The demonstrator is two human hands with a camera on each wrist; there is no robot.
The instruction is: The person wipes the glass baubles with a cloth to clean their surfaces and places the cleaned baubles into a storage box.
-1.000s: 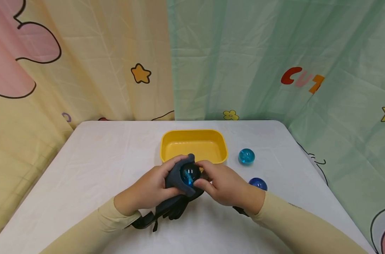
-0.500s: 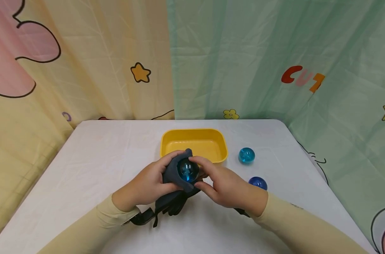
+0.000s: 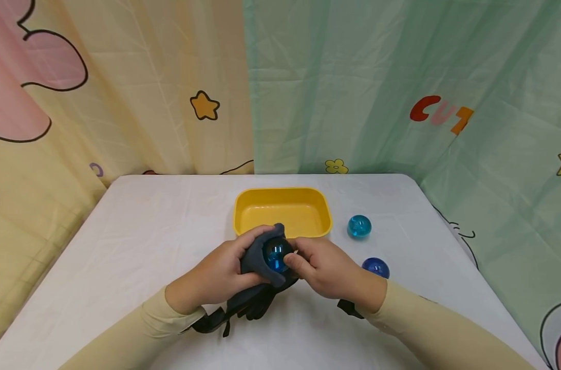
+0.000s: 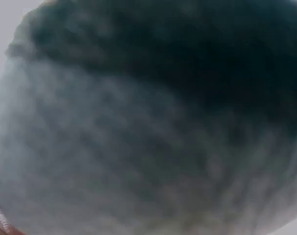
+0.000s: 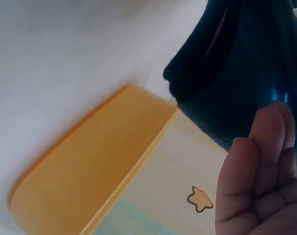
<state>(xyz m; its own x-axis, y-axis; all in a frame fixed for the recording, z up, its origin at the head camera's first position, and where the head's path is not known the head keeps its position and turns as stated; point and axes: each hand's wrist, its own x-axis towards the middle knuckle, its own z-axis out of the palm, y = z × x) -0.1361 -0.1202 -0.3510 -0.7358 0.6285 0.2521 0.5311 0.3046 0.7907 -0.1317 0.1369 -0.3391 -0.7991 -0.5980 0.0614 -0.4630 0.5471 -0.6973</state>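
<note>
The left hand (image 3: 216, 276) grips a gray cloth (image 3: 251, 255) wrapped partly around a shiny ball (image 3: 276, 254); the right hand (image 3: 331, 268) pinches that ball's exposed side. Just past the right wrist sits a blue marble (image 3: 376, 266), then a turquoise marble (image 3: 359, 226) beside the yellow tray (image 3: 280, 211).

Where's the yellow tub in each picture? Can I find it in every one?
Head: the yellow tub is in the middle, just past the left hand and right hand.
Left wrist: not in it; blurry grey, probably the grey cloth, nearly fills the picture.
Right wrist: lower left, looking slanted and orangey.
Shared landmark: the orange star on the curtain, in head and right wrist only.
</note>
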